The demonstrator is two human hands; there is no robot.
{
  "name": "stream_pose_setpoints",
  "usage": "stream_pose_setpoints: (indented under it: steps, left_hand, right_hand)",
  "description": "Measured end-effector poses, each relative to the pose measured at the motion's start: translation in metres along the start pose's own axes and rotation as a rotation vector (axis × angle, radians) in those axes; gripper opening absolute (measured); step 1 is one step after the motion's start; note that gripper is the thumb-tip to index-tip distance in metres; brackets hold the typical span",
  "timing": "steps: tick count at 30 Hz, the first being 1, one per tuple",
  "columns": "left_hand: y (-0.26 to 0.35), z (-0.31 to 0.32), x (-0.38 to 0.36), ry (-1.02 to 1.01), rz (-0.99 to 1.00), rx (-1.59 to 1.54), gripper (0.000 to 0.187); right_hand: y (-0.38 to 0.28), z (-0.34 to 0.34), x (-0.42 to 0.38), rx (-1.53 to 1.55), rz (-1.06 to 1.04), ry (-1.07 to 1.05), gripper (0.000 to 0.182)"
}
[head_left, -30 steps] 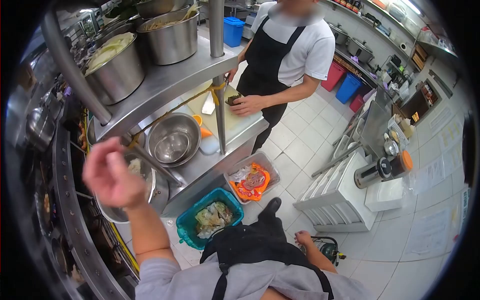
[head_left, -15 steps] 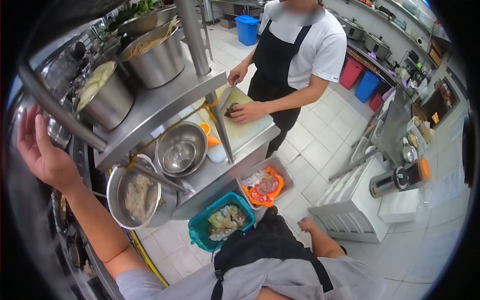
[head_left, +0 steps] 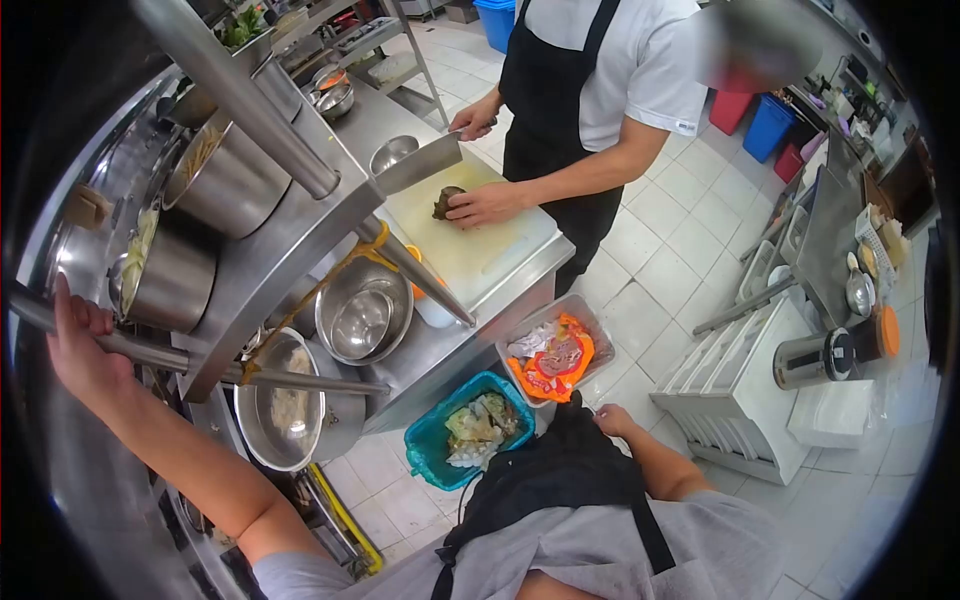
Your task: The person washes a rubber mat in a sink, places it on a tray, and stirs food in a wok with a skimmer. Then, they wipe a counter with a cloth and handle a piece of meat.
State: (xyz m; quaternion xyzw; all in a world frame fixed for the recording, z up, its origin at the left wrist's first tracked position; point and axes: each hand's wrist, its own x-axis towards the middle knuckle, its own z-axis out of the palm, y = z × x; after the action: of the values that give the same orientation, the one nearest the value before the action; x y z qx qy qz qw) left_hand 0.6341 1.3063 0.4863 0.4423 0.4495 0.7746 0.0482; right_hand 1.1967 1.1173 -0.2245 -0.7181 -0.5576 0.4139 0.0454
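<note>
My left hand (head_left: pixel 88 350) reaches out at the far left, up against the metal rail (head_left: pixel 150 350) of the shelf unit. Its index finger points upward and the other fingers are curled at the rail. Just beyond it stands a steel pot of pale sliced vegetables (head_left: pixel 168 270). My right hand (head_left: pixel 614 421) hangs low beside my black apron (head_left: pixel 560 470), its fingers drawn together; I cannot tell what is in them. Nearest to that hand is a clear bin holding orange packaging (head_left: pixel 560 355).
Across the counter, a person (head_left: pixel 590 120) holds a cleaver (head_left: pixel 420 166) and steadies a dark item (head_left: pixel 447 203) on a cutting board (head_left: pixel 510 240). Steel bowls (head_left: pixel 362 320) sit under the shelf. A teal basket of scraps (head_left: pixel 430 455) and a large pot (head_left: pixel 280 400) stand below.
My left hand has come down to the rail, its spread fingers now mostly curled. My right hand is closer to the apron. The view has shifted, and the co-worker's cleaver is farther from the dark item.
</note>
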Motion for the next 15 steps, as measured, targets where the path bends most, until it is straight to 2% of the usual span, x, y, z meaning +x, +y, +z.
stream_pose_setpoints:
  steps: [2, 4, 5, 7, 10, 12, 13, 15]
  left_hand:
    - [-0.002, 0.000, -0.002, -0.005, 0.026, 0.030, 0.018]
    - [0.002, 0.010, -0.011, 0.032, 0.048, 0.065, 0.019]
    - [0.001, 0.013, -0.014, 0.059, 0.065, 0.092, 0.020]
    - [-0.001, 0.012, -0.014, 0.082, 0.087, 0.119, 0.023]
    - [-0.005, 0.010, -0.014, 0.089, 0.156, 0.162, 0.024]
    - [-0.001, 0.017, -0.019, 0.107, 0.169, 0.170, 0.025]
    - [0.001, 0.022, -0.024, 0.105, 0.179, 0.168, 0.026]
    - [0.003, 0.025, -0.028, 0.117, 0.205, 0.202, 0.026]
  right_hand:
    - [-0.056, -0.045, 0.010, 0.034, -0.224, -0.047, 0.033]
    - [-0.144, -0.109, 0.025, 0.179, -0.329, 0.065, 0.029]
    - [-0.155, -0.120, 0.067, 0.141, -0.594, 0.173, 0.026]
    - [-0.251, -0.200, 0.068, 0.223, -0.612, 0.279, 0.029]
    - [-0.347, -0.289, 0.074, 0.256, -0.829, 0.488, 0.021]
    - [-0.395, -0.325, 0.076, 0.323, -1.043, 0.625, 0.017]
    - [-0.408, -0.332, 0.096, 0.312, -1.061, 0.607, 0.017]
    - [-0.429, -0.337, 0.127, 0.019, -1.043, 0.660, 0.019]
